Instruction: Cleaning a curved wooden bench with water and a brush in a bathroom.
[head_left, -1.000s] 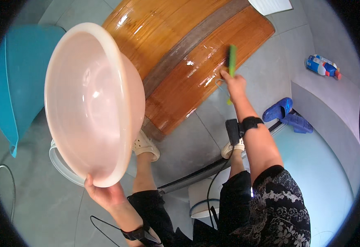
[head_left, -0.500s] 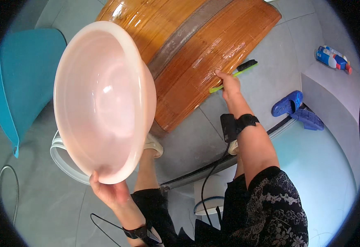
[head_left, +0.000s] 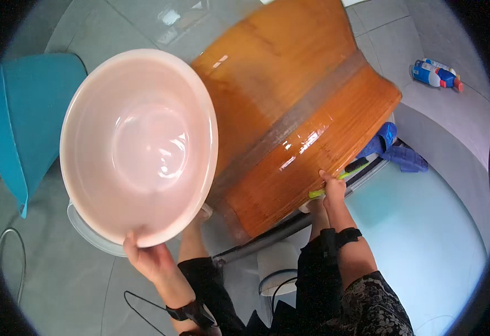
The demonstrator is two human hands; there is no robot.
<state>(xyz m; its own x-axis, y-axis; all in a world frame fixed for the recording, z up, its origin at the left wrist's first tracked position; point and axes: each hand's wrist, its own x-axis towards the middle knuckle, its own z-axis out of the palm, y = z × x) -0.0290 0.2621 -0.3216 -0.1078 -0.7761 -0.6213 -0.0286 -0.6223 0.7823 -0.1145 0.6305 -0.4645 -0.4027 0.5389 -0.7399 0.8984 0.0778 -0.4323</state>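
My left hand (head_left: 151, 260) grips the near rim of a large pale pink basin (head_left: 149, 134), thumb over the edge and the other fingers hidden behind it. The basin is tilted so that its bare, wet-looking inside shows. At the right, my right hand (head_left: 335, 191) is closed at the lower edge of a glossy brown wooden tub (head_left: 295, 73) with a grey-brown band round it. The same hand carries a lime-green brush (head_left: 357, 166) with black bristles, its handle sticking out on both sides. My right fingertips are hidden behind the wood.
Behind the basin stands a white bucket (head_left: 88, 235); left of it is a teal tub (head_left: 38, 120). Blue slippers (head_left: 404, 158) lie beyond the brush, and bottles (head_left: 427, 73) rest on a grey ledge. A white container (head_left: 277, 263) is between my legs. A metal hose (head_left: 4, 252) lies far left.
The wooden tub has come toward me and to the right, along with my right hand and the brush. The basin in my left hand has turned to show more of its inside.
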